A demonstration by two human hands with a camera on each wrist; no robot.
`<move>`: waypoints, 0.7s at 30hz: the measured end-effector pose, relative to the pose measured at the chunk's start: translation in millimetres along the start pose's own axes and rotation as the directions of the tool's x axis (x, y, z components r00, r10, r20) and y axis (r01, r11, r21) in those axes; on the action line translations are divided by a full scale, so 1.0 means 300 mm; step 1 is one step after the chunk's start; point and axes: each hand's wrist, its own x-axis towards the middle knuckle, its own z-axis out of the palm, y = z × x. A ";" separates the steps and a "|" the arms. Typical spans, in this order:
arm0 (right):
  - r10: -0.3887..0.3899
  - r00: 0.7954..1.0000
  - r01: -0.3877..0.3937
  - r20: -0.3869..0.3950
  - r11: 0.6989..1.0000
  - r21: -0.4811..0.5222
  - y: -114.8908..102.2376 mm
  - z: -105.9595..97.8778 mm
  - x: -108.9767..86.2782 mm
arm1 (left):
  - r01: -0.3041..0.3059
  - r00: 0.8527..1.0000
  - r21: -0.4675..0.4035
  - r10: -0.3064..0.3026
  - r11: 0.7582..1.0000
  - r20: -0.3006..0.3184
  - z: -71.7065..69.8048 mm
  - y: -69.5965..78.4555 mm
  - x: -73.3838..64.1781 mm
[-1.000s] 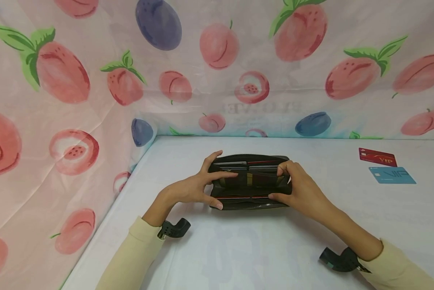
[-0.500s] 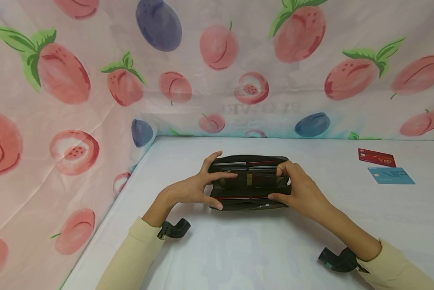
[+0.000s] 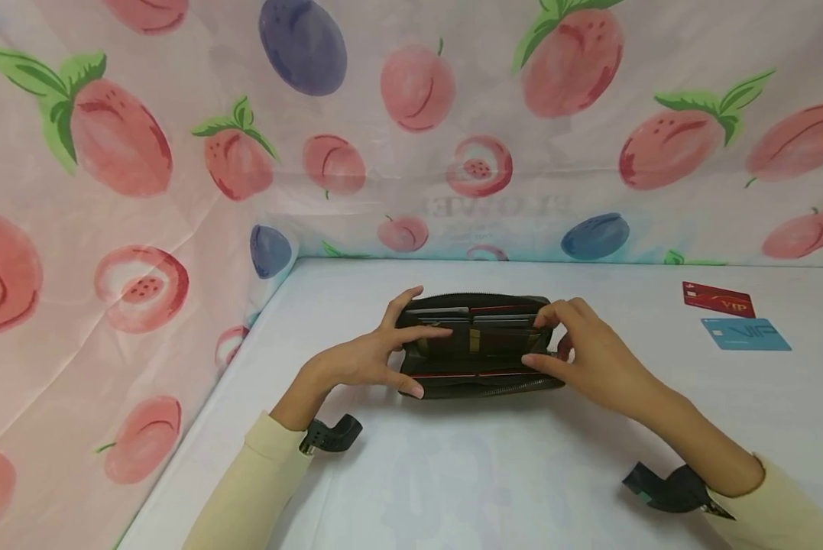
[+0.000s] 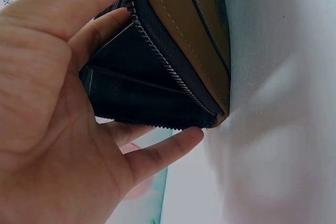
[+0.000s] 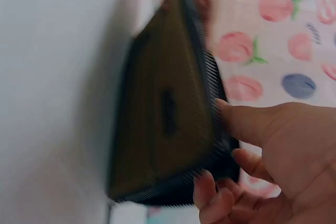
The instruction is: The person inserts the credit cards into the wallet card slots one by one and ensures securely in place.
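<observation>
A dark zip-around wallet (image 3: 476, 359) stands unzipped at mid-table, its mouth facing up. Card edges, some red, show in its slots. My left hand (image 3: 366, 357) holds the left end, thumb at the near edge, one finger reaching inside and others at the far side. In the left wrist view the brown outer face of the wallet (image 4: 184, 30) and its toothed zip show. My right hand (image 3: 593, 359) is at the right end, thumb and fingers curled about the zipped corner. The right wrist view shows the thumb against the zip edge of the brown-faced wallet (image 5: 173, 103), somewhat blurred.
A red VIP card (image 3: 717, 299) and a blue VIP card (image 3: 746, 334) lie at the back right of the white table (image 3: 452, 473). A fruit-printed cloth (image 3: 397, 183) hangs behind and along the left side.
My right hand has shifted right and changed its hold at the wallet's right end, whose near corner now juts further right. The left hand has stayed in place.
</observation>
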 end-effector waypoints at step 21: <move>0.343 0.934 -0.350 -0.099 0.934 -0.073 0.401 -0.325 -0.057 | 0.010 1.000 -0.001 -0.010 1.000 -0.001 0.001 0.000 0.001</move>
